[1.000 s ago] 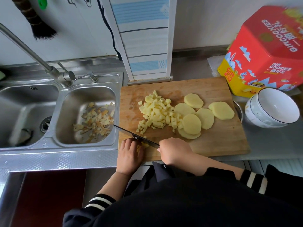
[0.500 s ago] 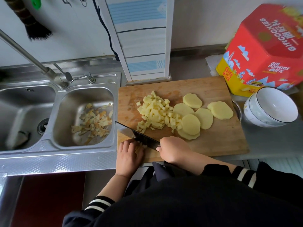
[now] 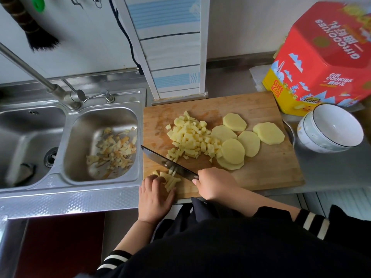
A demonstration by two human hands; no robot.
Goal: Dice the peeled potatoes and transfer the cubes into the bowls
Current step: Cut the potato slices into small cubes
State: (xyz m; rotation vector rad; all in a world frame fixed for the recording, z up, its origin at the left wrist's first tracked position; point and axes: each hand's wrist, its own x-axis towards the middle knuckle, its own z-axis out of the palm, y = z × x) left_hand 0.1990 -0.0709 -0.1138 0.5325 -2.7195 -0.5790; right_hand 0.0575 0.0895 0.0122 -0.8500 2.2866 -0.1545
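- The right hand (image 3: pixel 215 184) is wrapped tightly around the handle of the knife (image 3: pixel 166 162), whose blade slants away to its left, over the near edge of the cutting board (image 3: pixel 265 171).
- The left hand (image 3: pixel 155 194) lies flat with its fingers pressed together on a small bundle of potato strips (image 3: pixel 170 180), which sits just beside its fingertips and under the blade.
- Beyond both hands, a loose pile of potato cubes (image 3: pixel 189 137) lies mid-board; that much of the dicing looks done.
- Beyond the right hand and a little to its right, several potato slices (image 3: pixel 232 151) overlap in a fan, touching the cube pile on one side; none of them is cut into strips yet.
- Well to the right of the right hand, the stacked bowls (image 3: pixel 331 128) stand on the table (image 3: pixel 331 169) off the board's far corner. The top bowl shows a bare white inside, so no transfer has begun.
- My judgement: dicing is somewhere short of half done. Left are the strips in hand, all the slices, then moving every cube to the bowls.
- Peelings (image 3: pixel 112 149) lie in the sink basin (image 3: pixel 80 167), to the left of the left hand.
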